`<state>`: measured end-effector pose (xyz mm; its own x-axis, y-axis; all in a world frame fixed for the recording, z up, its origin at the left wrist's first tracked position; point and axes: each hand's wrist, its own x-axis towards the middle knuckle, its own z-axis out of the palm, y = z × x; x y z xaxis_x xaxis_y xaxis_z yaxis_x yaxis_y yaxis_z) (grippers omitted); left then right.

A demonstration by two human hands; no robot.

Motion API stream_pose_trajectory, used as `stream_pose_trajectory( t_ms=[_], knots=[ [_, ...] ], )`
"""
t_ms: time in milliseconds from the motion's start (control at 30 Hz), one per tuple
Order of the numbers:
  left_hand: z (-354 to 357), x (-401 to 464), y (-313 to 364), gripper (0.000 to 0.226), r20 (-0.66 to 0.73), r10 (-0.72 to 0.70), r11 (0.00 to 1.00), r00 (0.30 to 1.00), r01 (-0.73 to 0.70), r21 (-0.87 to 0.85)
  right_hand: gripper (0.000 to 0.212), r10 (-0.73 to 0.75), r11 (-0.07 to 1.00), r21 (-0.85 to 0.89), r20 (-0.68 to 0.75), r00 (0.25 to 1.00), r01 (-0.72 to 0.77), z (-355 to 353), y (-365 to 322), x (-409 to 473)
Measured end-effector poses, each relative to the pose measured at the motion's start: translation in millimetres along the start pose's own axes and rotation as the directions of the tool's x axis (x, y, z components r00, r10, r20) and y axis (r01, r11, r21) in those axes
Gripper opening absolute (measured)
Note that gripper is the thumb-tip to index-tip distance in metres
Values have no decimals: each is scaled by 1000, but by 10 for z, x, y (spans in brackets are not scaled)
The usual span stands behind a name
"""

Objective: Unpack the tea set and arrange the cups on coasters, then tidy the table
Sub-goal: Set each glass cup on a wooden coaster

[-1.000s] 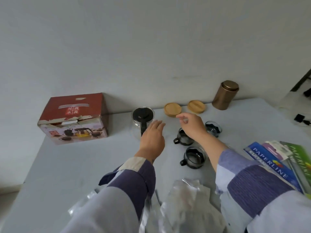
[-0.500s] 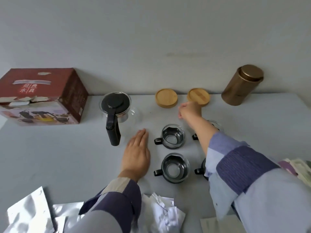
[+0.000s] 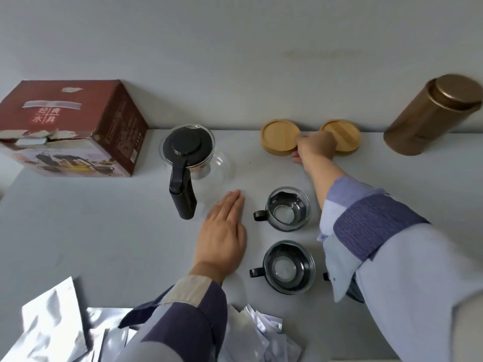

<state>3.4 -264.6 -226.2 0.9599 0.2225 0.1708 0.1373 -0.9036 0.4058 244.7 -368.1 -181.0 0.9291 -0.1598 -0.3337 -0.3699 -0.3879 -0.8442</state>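
Note:
Two round wooden coasters stand near the wall: the left coaster (image 3: 278,136) and the right coaster (image 3: 345,135). My right hand (image 3: 315,147) reaches between them and pinches the right edge of the left coaster. Two glass cups with black handles sit on the grey table (image 3: 104,231): the far cup (image 3: 287,208) and the near cup (image 3: 287,266). My right sleeve hides whatever lies to their right. My left hand (image 3: 222,236) rests flat on the table, left of the cups. A glass teapot (image 3: 187,158) with a black lid and handle stands behind it.
The red tea-set box (image 3: 70,126) sits at the far left against the wall. A bronze tin canister (image 3: 433,113) stands at the far right. Crumpled silver wrapping (image 3: 49,325) and white paper (image 3: 261,333) lie along the near edge.
My right hand has moved forward past the cups and now grips the left coaster's edge. My left hand has stayed flat on the table. The view has tilted down and closer.

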Motion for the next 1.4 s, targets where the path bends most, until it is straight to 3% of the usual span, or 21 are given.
stream_pose_trajectory(
  t_ms=[167,267,467,633,967,1067,1233,1400],
  knots=[
    [0,-2,-8,55,-2,-7,1000,1000,7,-5,14,-78,993,-88,-29,997,75,-47,-9,64],
    [-4,-2,-5,55,-8,-12,1000,1000,12,-10,29,-169,971,-169,1,986,167,-198,-96,-135],
    [8,-5,-6,54,-18,-14,1000,1000,14,-7,23,-299,877,-360,112,948,319,-341,103,-361],
    [16,-3,-5,54,-28,-9,1000,1000,9,0,14,-280,811,-501,121,952,302,-330,241,-427],
    [25,5,-10,56,-43,0,1000,999,0,-8,15,-238,702,-675,78,968,227,-304,249,-500],
    [36,5,-24,56,-52,1,1000,999,-2,-15,8,-283,700,-656,108,953,282,-395,89,-635],
    [13,-10,2,52,-52,-7,1000,999,6,-26,24,-413,783,-447,147,899,433,-669,-125,-1160],
    [14,-16,-1,54,-45,1,999,999,-3,-32,45,-465,835,-239,175,868,496,-896,416,-1901]
  ],
)
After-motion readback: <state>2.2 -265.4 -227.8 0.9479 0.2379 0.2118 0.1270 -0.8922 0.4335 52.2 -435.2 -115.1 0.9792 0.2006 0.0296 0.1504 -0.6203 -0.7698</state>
